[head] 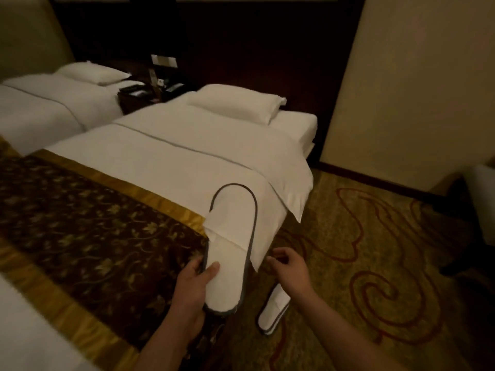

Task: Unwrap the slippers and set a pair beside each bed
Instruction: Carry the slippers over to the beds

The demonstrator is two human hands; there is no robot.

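Note:
My left hand (194, 283) grips a white slipper with grey piping (233, 242), held upright over the corner of the near bed (166, 162). The slipper's strap flap hangs loose at its middle. My right hand (290, 269) hovers just right of that slipper with fingers curled apart and nothing in it. A second white slipper (273, 310) lies on the carpet beside the near bed, below my right wrist. A second bed (40, 103) stands further back on the left.
A dark floral bed runner with gold edges (88, 236) crosses the near bed's foot. A dark nightstand (144, 95) with a phone sits between the beds. Patterned carpet (375, 250) spreads to the right. A dark chair (471, 210) stands at the right edge.

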